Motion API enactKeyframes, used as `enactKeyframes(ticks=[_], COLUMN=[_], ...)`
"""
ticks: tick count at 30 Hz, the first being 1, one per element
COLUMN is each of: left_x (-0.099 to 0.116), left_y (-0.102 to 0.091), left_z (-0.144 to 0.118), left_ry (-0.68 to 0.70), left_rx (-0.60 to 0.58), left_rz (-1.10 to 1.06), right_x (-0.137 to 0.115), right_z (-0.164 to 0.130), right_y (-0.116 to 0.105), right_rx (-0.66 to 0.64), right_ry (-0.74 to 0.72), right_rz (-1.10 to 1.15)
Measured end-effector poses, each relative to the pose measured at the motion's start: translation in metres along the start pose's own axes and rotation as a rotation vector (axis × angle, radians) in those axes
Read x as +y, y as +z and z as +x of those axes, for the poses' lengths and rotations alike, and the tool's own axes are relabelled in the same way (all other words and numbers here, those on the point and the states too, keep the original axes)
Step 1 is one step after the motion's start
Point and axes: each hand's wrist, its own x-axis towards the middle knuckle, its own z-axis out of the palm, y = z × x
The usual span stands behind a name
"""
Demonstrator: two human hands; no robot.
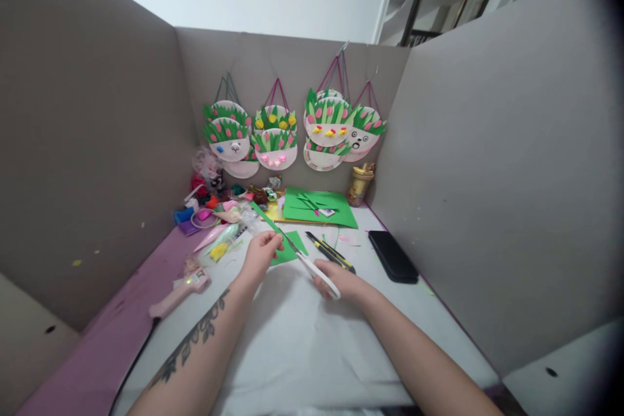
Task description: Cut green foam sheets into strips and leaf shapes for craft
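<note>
At frame centre, the right hand [341, 283] is gripping white-handled scissors [312, 266], their blades meeting a green paper piece [288, 248] that the left hand [260, 253] is pinching. Beyond, paper-plate baskets [292, 133] are hanging on the partition.

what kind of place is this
Probably a partitioned craft workstation. Finished paper-plate flower baskets hang on the back partition, a pink glue gun lies on the table, and the hands cut green paper with scissors.
</note>
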Motion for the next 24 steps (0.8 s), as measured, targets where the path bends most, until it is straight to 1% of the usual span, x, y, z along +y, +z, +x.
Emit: enactKeyframes(ticks=[5, 11, 20, 24], left_x=[0.003, 0.003, 0.006, 0.007], left_y=[-0.001, -0.008, -0.001, -0.001], left_z=[0.0, 0.004, -0.001, -0.003], left_ry=[-0.002, 0.045, -0.006, -0.003], left_rx=[-0.004, 0.045, -0.027, -0.026], left_rz=[0.029, 0.045, 0.033, 0.032], right_x=[0.003, 0.01, 0.003, 0.002], right_z=[0.0, 0.003, 0.002, 0.003], right_y=[-0.002, -0.002, -0.001, 0.0], right_rx=[0.006, 0.001, -0.026, -0.019], right_ry=[-0.002, 0.009, -0.001, 0.016], right_rz=[-0.002, 0.012, 0.039, 0.09])
